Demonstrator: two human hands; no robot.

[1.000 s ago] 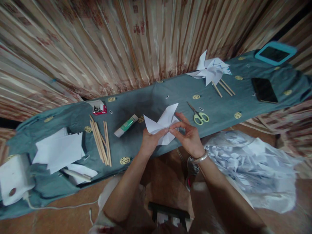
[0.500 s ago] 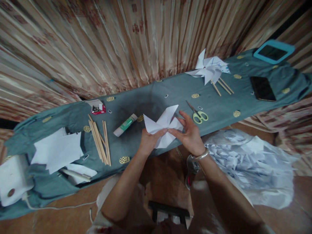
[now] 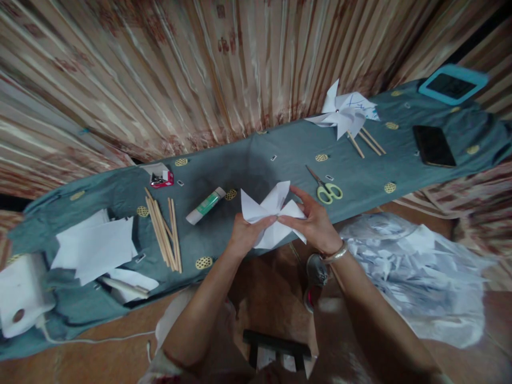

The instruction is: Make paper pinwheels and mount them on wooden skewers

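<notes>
Between my two hands is a white paper pinwheel point(image 3: 273, 201), held over the front edge of the cloth-covered table. My left hand point(image 3: 246, 232) grips it from the left, thumb pressed near its centre. From the other side my right hand point(image 3: 314, 221) holds it, its thumb also at the centre and the fingers behind the blades. Left of the pinwheel lies a glue stick point(image 3: 206, 206). Green-handled scissors point(image 3: 326, 188) rest to its right. Farther right, finished-looking paper pinwheels point(image 3: 340, 114) on wooden sticks lie overlapping.
Several wooden sticks point(image 3: 162, 229) lie near a small red box point(image 3: 161, 176) of metal pieces. White paper sheets point(image 3: 98, 245) and a white device point(image 3: 22, 296) sit at the left. A phone point(image 3: 434, 145) and blue-framed tablet point(image 3: 454, 84) lie right. A plastic bag point(image 3: 412, 277) of paper stands below.
The pinwheel has shifted slightly down and right and tipped in my hands, its blades now at a different angle. My right hand has moved a little right with it.
</notes>
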